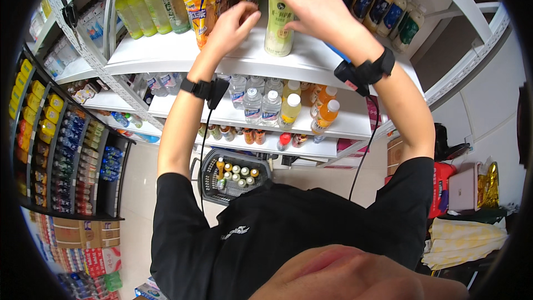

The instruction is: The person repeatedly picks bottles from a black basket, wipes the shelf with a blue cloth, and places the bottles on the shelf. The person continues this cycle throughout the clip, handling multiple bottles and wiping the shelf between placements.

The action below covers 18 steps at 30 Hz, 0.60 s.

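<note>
A pale green milk-tea bottle point(280, 29) stands upright at the front edge of the upper white shelf point(245, 56). My right hand point(318, 4) is at its upper part, fingers spread across its near side and not wrapped around it; whether they touch it is unclear. To the left, my left hand point(235, 27) hovers over the shelf with thumb and fingers apart and nothing visible in it. An iced tea bottle point(198, 8) with an orange label is just beyond that hand, partly covered by it. Black straps with small devices and cables circle both wrists.
Green tea bottles point(152, 8) line the shelf's left, dark-labelled bottles point(377, 4) its right. Clear bottles point(262, 106) and orange drinks point(325, 116) stand one shelf below. A grey basket point(208, 166) holding several bottles is on the floor. A stocked black rack point(89, 166) is at left.
</note>
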Each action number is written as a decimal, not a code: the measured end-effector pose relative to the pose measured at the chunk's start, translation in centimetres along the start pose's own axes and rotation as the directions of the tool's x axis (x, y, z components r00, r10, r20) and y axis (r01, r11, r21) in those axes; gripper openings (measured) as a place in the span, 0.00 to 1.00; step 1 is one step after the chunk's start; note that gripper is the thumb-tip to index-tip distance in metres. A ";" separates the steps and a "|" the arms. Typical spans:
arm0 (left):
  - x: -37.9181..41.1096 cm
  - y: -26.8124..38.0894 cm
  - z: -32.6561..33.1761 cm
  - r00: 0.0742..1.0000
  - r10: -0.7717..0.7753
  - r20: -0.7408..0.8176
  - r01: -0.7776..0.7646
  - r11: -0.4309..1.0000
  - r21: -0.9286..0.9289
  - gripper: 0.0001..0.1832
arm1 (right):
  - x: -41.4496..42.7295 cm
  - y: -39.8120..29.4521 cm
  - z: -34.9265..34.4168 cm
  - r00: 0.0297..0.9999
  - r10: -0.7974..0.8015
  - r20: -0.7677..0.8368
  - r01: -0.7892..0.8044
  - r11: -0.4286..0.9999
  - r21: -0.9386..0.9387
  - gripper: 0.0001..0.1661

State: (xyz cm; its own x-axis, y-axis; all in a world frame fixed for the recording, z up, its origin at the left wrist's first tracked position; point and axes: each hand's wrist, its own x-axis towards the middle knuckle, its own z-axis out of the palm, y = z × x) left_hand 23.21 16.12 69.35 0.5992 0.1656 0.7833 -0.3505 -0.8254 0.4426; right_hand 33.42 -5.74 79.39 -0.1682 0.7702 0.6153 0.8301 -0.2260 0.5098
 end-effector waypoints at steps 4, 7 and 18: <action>-1.7 0.3 1.6 0.979 -0.175 0.105 0.178 0.984 -0.017 0.17 | 0.4 -0.2 1.6 0.999 0.044 -0.015 -0.045 0.996 -0.071 0.54; -2.2 -0.9 3.1 0.987 -0.146 0.062 0.147 0.989 0.001 0.18 | 1.1 0.0 2.6 0.999 0.037 -0.034 -0.039 0.996 -0.079 0.54; -2.7 -0.5 2.4 0.929 -0.320 0.185 0.305 0.947 0.105 0.13 | 4.3 3.1 7.0 0.948 0.203 0.244 -0.151 0.964 -0.218 0.42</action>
State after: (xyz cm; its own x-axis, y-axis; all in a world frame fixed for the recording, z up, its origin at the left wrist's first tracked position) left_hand 23.47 14.80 65.96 0.8018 0.3184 0.5058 -0.0734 -0.7875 0.6120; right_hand 38.94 1.00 79.39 0.1390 0.8300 0.5402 0.7100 -0.4638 0.5299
